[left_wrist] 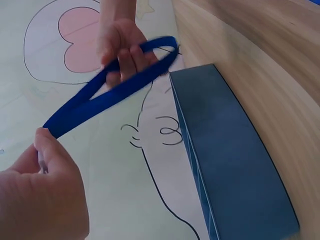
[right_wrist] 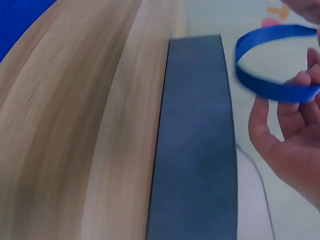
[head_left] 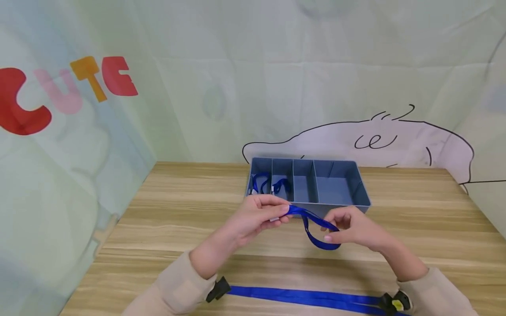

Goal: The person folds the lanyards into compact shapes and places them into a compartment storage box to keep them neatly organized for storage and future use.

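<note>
My left hand (head_left: 258, 217) pinches one end of a blue lanyard (head_left: 322, 245) between thumb and fingers, just in front of a grey-blue divided box (head_left: 336, 189). A small pale piece shows at that pinched end. On the other side, my right hand (head_left: 356, 227) has its fingers curled round the lanyard's looped end, with the thumb low against the strap. In the right wrist view the strap (right_wrist: 275, 92) crosses the right hand's fingers. Between the two hands the loop hangs in the air, above the table.
Two narrow left compartments of the box hold blue lanyards, one a coiled lanyard (head_left: 281, 184) with a metal clip. Another blue lanyard (head_left: 300, 296) lies stretched along the near part of the wooden table (head_left: 170, 210). A printed cloth (head_left: 189, 87) hangs behind.
</note>
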A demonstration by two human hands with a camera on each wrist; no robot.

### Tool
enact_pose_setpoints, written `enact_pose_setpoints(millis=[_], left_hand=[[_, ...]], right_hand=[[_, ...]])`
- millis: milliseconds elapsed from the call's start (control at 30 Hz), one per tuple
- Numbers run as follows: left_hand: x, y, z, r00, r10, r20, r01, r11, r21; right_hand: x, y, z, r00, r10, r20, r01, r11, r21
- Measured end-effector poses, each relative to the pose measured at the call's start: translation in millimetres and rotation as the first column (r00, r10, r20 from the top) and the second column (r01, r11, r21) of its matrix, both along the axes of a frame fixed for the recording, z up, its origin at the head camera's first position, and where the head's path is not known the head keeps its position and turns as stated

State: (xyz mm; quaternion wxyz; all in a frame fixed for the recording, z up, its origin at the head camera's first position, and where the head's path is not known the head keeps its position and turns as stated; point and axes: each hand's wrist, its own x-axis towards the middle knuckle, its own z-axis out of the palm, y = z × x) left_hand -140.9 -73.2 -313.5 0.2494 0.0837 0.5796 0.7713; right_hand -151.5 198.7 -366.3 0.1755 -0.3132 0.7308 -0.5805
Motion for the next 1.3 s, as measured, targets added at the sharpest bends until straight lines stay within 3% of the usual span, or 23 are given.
enact_pose_setpoints(millis=[167,267,333,433,500,567,600,833,1067,1200,1300], left_hand=[[-2.8,-13,-5.1,1.000,0.021,-0.007,-0.022,0.999,-0.023],[-3.0,-18,-8.4,0.999,0.002,-0.042,-0.005,0.997,-0.076],[-2.8,-20,-11.0,0.998,-0.025,-0.065,0.017,0.993,-0.116],[-2.8,-22,-15.2,0.993,-0.083,-0.081,0.069,0.985,-0.160],[-2.9,-23,-18.0,0.991,-0.115,-0.072,0.101,0.980,-0.173],[-2.4,-23,-20.4,0.984,-0.159,-0.075,0.143,0.972,-0.187],[-1.8,-23,-21.4,0.980,-0.183,-0.080,0.165,0.968,-0.191],[-0.2,-22,-25.3,0.953,-0.281,-0.113,0.259,0.950,-0.176],[-1.3,-29,-26.4,0.940,-0.306,-0.152,0.267,0.935,-0.233],[-0.9,-32,-25.7,0.919,-0.340,-0.197,0.279,0.918,-0.282],[-1.1,-33,-25.2,0.912,-0.345,-0.223,0.281,0.920,-0.275]], right_hand=[[0.0,25,-5.2,0.988,0.130,0.082,-0.120,0.985,-0.120],[-1.8,35,-5.6,0.967,0.251,0.052,-0.231,0.941,-0.247],[-3.4,37,-3.9,0.938,0.347,-0.013,-0.329,0.877,-0.349],[-5.9,34,2.0,0.882,0.449,-0.141,-0.454,0.733,-0.507],[-6.4,30,8.2,0.860,0.469,-0.201,-0.492,0.653,-0.576],[-6.6,27,13.9,0.847,0.485,-0.217,-0.504,0.603,-0.619],[-6.5,27,16.2,0.845,0.493,-0.207,-0.501,0.595,-0.629],[-8.4,33,14.1,0.861,0.500,-0.090,-0.450,0.669,-0.591],[-11.1,38,6.8,0.916,0.383,-0.116,-0.368,0.693,-0.620],[-10.5,42,5.2,0.925,0.354,-0.137,-0.359,0.698,-0.619],[-9.7,45,5.2,0.929,0.337,-0.151,-0.357,0.710,-0.607]])
